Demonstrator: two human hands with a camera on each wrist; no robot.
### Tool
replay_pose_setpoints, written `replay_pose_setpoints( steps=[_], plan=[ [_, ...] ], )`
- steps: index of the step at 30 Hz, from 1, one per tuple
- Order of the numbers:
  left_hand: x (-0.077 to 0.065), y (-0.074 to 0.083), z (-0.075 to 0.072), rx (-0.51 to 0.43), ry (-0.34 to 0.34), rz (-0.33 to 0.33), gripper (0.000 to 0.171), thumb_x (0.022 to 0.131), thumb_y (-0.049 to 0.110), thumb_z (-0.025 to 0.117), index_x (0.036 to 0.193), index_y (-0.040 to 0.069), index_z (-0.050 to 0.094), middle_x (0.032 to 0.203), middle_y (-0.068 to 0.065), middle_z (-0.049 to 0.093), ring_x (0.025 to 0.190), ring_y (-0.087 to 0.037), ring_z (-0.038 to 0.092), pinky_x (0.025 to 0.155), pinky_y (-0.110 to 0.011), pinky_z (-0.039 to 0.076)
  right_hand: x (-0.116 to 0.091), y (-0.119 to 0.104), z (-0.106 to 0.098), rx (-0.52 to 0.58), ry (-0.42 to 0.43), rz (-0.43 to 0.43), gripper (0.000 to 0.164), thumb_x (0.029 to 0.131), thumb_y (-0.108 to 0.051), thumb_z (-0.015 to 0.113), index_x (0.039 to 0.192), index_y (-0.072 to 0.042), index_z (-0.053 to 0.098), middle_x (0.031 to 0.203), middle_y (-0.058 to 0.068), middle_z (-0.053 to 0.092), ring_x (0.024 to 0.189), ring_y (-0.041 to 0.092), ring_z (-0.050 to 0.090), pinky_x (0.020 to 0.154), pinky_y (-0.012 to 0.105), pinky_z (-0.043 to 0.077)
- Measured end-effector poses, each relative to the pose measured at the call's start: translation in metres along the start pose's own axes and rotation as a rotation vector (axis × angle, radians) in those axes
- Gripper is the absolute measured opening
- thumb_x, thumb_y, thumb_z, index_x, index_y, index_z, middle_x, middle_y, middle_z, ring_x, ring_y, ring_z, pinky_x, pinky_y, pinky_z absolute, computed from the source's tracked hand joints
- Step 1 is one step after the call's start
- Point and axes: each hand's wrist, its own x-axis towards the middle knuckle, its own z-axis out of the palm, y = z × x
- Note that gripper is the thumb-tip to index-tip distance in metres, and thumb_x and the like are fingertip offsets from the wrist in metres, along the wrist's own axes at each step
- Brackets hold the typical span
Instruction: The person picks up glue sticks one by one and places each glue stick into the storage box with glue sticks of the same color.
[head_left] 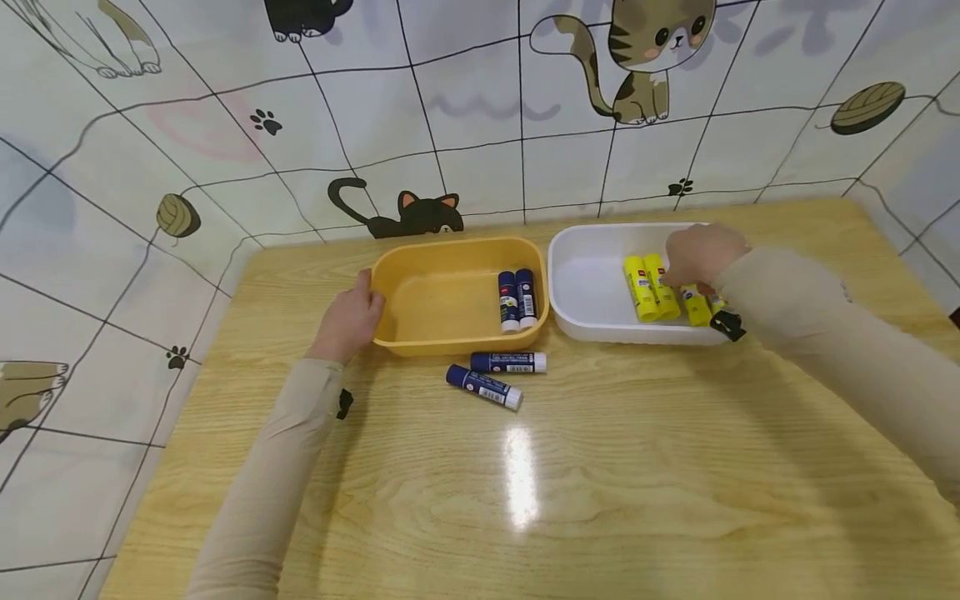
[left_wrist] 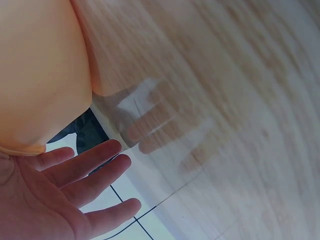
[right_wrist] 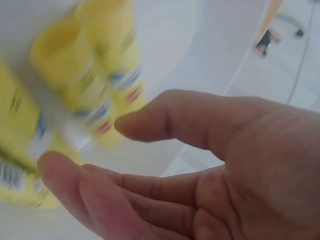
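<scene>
My left hand (head_left: 351, 315) rests against the left end of an orange-yellow basket (head_left: 420, 343), its fingers (left_wrist: 95, 175) fairly straight along the outside and its thumb hidden behind the wall. Inside that basket two dark blue glue sticks (head_left: 508, 298) with white ends lie side by side. My right hand (head_left: 701, 254) reaches into a white basket (head_left: 592, 327), over several yellow glue sticks (head_left: 651, 287). In the right wrist view, thumb and fingers stand apart with nothing between them, close to the yellow glue sticks (right_wrist: 65, 65).
Two more blue glue sticks, one nearly level (head_left: 508, 362) and one slanted (head_left: 483, 387), lie on the wooden table (head_left: 600, 483) in front of the orange-yellow basket. The baskets stand next to each other near the cat-patterned backdrop (head_left: 480, 108).
</scene>
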Motion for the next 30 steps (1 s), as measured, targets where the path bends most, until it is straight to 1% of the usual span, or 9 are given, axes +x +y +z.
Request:
replay_pose_setpoints(
  steps=[2,4,9,12,15,21,25,30],
  plan=[
    [-0.001,-0.001,0.000,-0.007,0.003,-0.003,0.047,0.101,0.021,0.029,0.142,-0.002,0.028,0.107,-0.037,0.058,0.088,-0.045,0.058,0.081,-0.057,0.045,-0.008,-0.011,0.003,-0.035,0.063,-0.029,0.025,0.088,-0.021,0.061,0.086,0.004,0.057,0.065,0.010,0.058,0.055,0.022,0.053,0.053,0.032,0.041],
    [-0.001,-0.002,0.000,-0.014,0.003,-0.002,0.048,0.101,0.021,0.029,0.143,-0.002,0.028,0.108,-0.037,0.058,0.088,-0.045,0.059,0.081,-0.056,0.045,-0.015,-0.022,0.007,-0.061,0.112,-0.056,0.023,0.088,-0.020,0.062,0.083,0.002,0.057,0.068,0.009,0.054,0.058,0.024,0.051,0.052,0.033,0.041],
    [-0.002,-0.002,-0.001,-0.021,0.009,0.003,0.048,0.100,0.020,0.029,0.143,-0.002,0.028,0.106,-0.037,0.059,0.087,-0.045,0.059,0.080,-0.057,0.045,-0.029,-0.042,0.013,-0.080,0.220,-0.143,0.024,0.085,-0.014,0.064,0.067,-0.005,0.051,0.059,0.004,0.043,0.052,0.019,0.039,0.045,0.030,0.032],
    [-0.002,-0.002,-0.001,-0.025,0.007,0.001,0.047,0.100,0.020,0.029,0.143,-0.002,0.028,0.106,-0.037,0.059,0.088,-0.044,0.059,0.081,-0.057,0.045,-0.038,-0.050,0.015,-0.082,0.288,-0.197,0.027,0.081,-0.009,0.063,0.060,-0.008,0.045,0.055,0.003,0.040,0.050,0.019,0.036,0.042,0.032,0.031],
    [-0.001,-0.001,-0.001,-0.028,0.001,0.003,0.048,0.101,0.020,0.029,0.143,-0.002,0.027,0.108,-0.037,0.059,0.088,-0.044,0.059,0.082,-0.056,0.045,-0.046,-0.057,0.017,-0.081,0.333,-0.221,0.025,0.079,-0.008,0.061,0.059,-0.009,0.045,0.055,0.003,0.041,0.049,0.021,0.037,0.042,0.034,0.032],
    [0.001,-0.002,0.000,-0.028,-0.010,0.000,0.050,0.101,0.022,0.027,0.144,-0.002,0.026,0.109,-0.036,0.059,0.085,-0.041,0.057,0.081,-0.054,0.045,-0.060,-0.071,0.020,-0.034,0.375,-0.244,0.026,0.081,-0.008,0.059,0.060,-0.009,0.044,0.053,0.003,0.039,0.047,0.020,0.036,0.042,0.031,0.027],
    [0.001,-0.002,-0.001,-0.030,-0.010,-0.004,0.049,0.101,0.023,0.028,0.144,-0.001,0.027,0.108,-0.035,0.059,0.084,-0.041,0.057,0.080,-0.054,0.046,-0.066,-0.080,0.024,-0.022,0.414,-0.258,0.026,0.083,-0.013,0.061,0.065,-0.008,0.043,0.054,0.004,0.040,0.046,0.022,0.038,0.040,0.034,0.031],
    [0.001,-0.001,-0.001,-0.023,-0.012,-0.006,0.050,0.101,0.023,0.027,0.144,-0.001,0.026,0.109,-0.035,0.059,0.084,-0.041,0.057,0.080,-0.054,0.045,-0.073,-0.093,0.029,-0.059,0.440,-0.277,0.028,0.087,-0.022,0.066,0.072,-0.006,0.048,0.054,0.004,0.043,0.047,0.023,0.042,0.040,0.037,0.037]
  ],
)
